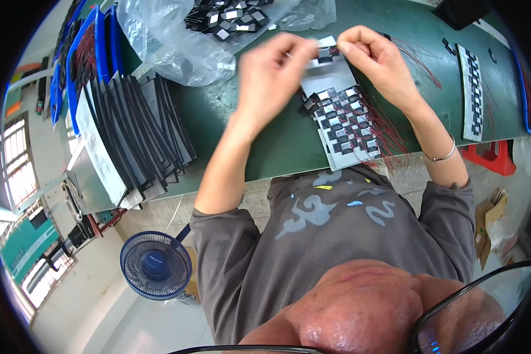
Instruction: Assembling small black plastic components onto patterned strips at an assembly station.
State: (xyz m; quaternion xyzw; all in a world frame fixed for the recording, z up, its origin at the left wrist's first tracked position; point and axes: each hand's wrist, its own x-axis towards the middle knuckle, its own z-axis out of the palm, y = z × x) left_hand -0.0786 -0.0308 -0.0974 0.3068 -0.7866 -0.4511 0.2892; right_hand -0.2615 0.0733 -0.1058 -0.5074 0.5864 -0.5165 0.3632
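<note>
A pale strip-shaped board lies on the green table in front of me. On its near part sit rows of small black pieces with silver faces, and thin red wires trail off to the right. One more such black piece is at the board's far end, between my hands. My right hand pinches at that piece's right side; what is between the fingertips is too small to make out. My left hand, smeared by motion, hovers just left of the piece, its fingertips unclear.
A clear plastic bag with a heap of small black pieces lies at the back. On the left stand many black-edged strips and blue trays. Another filled board rests at right. A blue fan stands below.
</note>
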